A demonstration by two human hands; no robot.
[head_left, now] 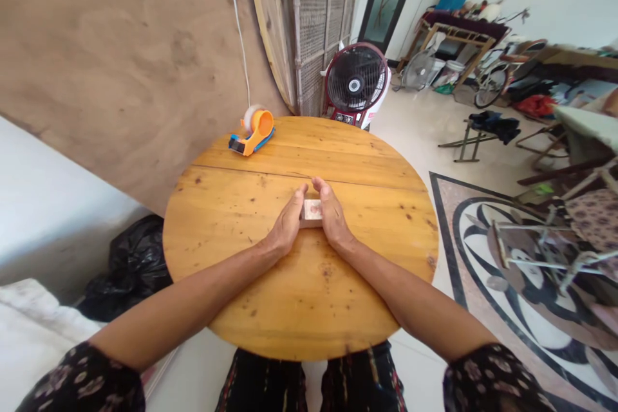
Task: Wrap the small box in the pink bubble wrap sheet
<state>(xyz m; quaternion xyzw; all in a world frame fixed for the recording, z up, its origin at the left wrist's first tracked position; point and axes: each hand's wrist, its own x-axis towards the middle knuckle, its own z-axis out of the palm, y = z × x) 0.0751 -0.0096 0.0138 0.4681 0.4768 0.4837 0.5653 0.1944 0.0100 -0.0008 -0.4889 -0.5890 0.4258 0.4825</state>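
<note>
A small pale box (313,211) with a reddish printed picture on top, about the size of a card deck, rests near the middle of the round wooden table (309,309). My left hand (290,219) presses against its left side, palm inward. From the opposite side my right hand (332,212) presses on it in the same way, so the box is held between both palms. Fingers of both hands point forward and lean together at the tips; the hands partly cover the box's ends.
An orange and blue tape dispenser (253,135) stands at the table's far left edge. Beyond the table is a dark red fan (356,84). A plywood board (120,45) leans at the left, above a black plastic bag (135,257). A folding stool (476,138) is at the right.
</note>
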